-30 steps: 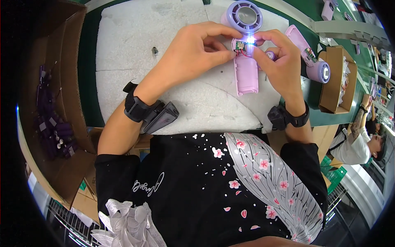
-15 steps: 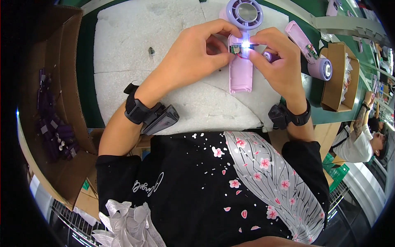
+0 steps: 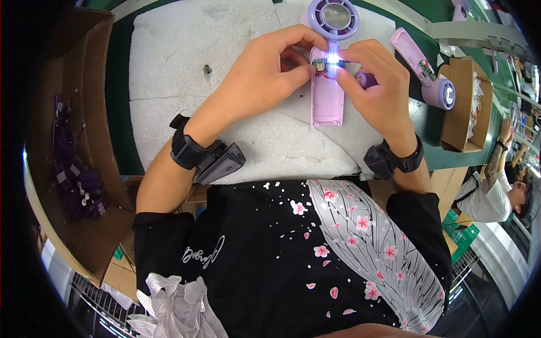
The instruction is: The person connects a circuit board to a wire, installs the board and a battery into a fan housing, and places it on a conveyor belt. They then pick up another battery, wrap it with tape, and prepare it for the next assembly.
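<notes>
A handheld fan [image 3: 336, 17] with a lilac round head lies on white foam, its pink handle shell [image 3: 327, 107] open and facing up. Across the upper handle sits a small green circuit board [image 3: 320, 66], where a bright bluish-white light glares and hides detail. My left hand [image 3: 270, 73] pinches the board's left end, thumb below and index finger above. From the right, my right hand [image 3: 380, 84] closes thumb and index finger around its other end, beside the light. A purple battery cell [image 3: 365, 80] shows by my right palm; thin red wires run below the board.
White foam sheets [image 3: 186, 67] cover the green bench. On the left stands a deep cardboard box [image 3: 90, 34] with many purple battery cells [image 3: 73, 180]. At right lie another opened pink fan [image 3: 414, 56] and a small cardboard box [image 3: 459, 107]. A person [image 3: 490, 194] works farther right.
The fan and board have shifted slightly left, and my right hand has moved a little left with them. Both hands keep their pinch near the board; the light stays on.
</notes>
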Demonstrator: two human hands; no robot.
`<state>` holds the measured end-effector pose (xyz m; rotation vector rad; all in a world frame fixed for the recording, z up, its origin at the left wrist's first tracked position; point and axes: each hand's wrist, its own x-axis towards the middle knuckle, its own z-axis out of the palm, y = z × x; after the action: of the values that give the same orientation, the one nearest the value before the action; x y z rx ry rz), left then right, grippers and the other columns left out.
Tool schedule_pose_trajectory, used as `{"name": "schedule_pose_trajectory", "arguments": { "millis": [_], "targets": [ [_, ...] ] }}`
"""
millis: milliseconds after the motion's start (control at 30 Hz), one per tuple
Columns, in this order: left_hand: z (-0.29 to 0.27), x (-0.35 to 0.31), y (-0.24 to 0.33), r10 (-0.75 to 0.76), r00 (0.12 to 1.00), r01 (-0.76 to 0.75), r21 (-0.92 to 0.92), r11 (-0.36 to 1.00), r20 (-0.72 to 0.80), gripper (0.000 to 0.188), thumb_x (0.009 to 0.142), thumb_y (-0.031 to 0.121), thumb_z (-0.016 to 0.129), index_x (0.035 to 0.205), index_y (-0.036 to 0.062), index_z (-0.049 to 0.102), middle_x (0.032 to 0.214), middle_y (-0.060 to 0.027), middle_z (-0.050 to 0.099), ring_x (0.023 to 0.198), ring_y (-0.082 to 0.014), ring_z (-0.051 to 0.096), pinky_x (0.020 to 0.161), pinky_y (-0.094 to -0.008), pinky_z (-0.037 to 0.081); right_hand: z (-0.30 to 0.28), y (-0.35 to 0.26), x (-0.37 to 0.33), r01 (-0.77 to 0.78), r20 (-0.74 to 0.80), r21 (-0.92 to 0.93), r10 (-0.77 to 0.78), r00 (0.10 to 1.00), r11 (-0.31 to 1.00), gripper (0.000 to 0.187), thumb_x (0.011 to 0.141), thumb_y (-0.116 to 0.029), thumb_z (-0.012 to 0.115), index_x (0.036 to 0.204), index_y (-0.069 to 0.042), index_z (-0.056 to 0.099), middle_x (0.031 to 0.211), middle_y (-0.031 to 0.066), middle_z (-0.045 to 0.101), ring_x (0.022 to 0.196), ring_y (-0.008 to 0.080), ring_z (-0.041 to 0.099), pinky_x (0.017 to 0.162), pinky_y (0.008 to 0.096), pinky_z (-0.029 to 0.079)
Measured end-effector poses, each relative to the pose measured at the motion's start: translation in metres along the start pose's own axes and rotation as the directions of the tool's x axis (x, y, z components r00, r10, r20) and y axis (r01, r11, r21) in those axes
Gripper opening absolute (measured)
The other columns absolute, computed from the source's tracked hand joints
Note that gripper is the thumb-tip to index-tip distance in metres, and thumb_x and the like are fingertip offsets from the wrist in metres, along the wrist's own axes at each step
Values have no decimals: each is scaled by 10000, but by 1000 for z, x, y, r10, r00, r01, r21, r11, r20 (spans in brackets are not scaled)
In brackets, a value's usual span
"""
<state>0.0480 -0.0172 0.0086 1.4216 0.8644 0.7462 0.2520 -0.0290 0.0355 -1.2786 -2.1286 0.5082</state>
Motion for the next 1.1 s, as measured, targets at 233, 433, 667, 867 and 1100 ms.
{"name": "schedule_pose_trajectory", "arguments": {
  "millis": [233, 433, 667, 867, 1100],
  "targets": [
    [2, 1, -4, 21, 999, -22, -30, 999, -31, 289, 827, -25, 570, 1114, 5, 577, 1047, -52, 607, 842, -105, 591, 794, -252, 485, 2, 1, 1, 19, -12, -31, -19, 1000, 999, 173, 747, -123, 742, 905, -73, 693, 831, 28, 615, 583, 178, 580, 534, 277, 464],
    [8, 2, -11, 79, 989, -87, -58, 995, -122, 241, 802, 1, 567, 1040, 23, 600, 909, -69, 653, 735, -123, 621, 687, -263, 498, 5, 3, -2, 38, -9, -16, -38, 999, 999, 185, 742, -59, 755, 917, -50, 696, 867, 26, 627, 535, 76, 484, 486, 203, 384],
    [6, 4, -8, 92, 989, -80, 108, 991, -113, 268, 817, 8, 550, 1043, 64, 683, 829, -87, 659, 672, -133, 622, 646, -264, 499, 4, 5, -2, 3, -4, -4, -3, 1000, 1000, 191, 754, -67, 758, 926, -32, 683, 844, 23, 617, 548, 56, 496, 485, 196, 380],
    [5, 4, -6, 231, 969, -193, 302, 934, -93, 325, 809, 4, 542, 1065, 104, 715, 861, -113, 666, 689, -163, 638, 659, -276, 511, -1, 2, -1, -278, 169, 61, 264, 950, 959, 214, 777, -77, 746, 917, -7, 599, 790, 11, 584, 579, 40, 519, 491, 194, 401],
    [3, -5, 2, 99, 995, -95, 265, 959, -1, 371, 800, -53, 576, 1136, 70, 678, 1157, -125, 609, 948, -173, 630, 789, -248, 498, -27, 0, 9, -751, 700, 286, 406, 588, 595, 355, 763, -52, 745, 1031, -3, 518, 879, 31, 561, 673, 89, 579, 571, 208, 454]
  ]
}}
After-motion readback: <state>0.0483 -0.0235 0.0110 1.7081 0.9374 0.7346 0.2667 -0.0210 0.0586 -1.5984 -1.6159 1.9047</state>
